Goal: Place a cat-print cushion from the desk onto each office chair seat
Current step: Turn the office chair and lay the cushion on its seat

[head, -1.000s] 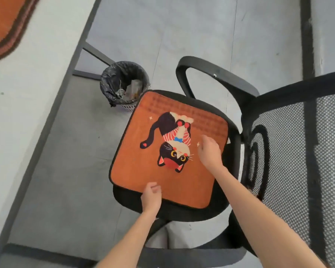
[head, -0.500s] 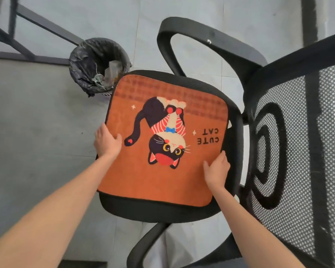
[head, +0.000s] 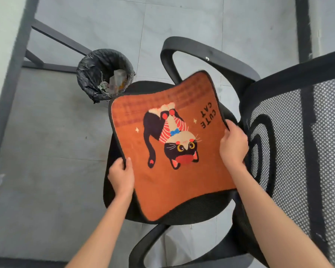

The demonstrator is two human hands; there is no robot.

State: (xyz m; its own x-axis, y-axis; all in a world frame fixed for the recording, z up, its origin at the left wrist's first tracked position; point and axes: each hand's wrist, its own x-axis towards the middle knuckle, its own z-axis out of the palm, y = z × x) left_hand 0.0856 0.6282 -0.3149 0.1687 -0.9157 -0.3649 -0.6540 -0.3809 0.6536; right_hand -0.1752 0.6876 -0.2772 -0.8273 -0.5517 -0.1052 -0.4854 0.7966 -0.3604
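An orange cat-print cushion marked "CUTE CAT" is over the black seat of an office chair, skewed and raised off it. Its far right corner lifts toward the armrest. My left hand grips the cushion's left edge, thumb on top. Gripping the right edge, close to the mesh backrest, is my right hand. Most of the seat is hidden under the cushion.
A small bin lined with a black bag stands on the floor just beyond the seat's far left. The desk's dark metal frame runs along the left. Black armrests curve at the far side and near side.
Both hands went from resting on the flat cushion to gripping its side edges. The cushion has been lifted and turned clockwise off the seat.
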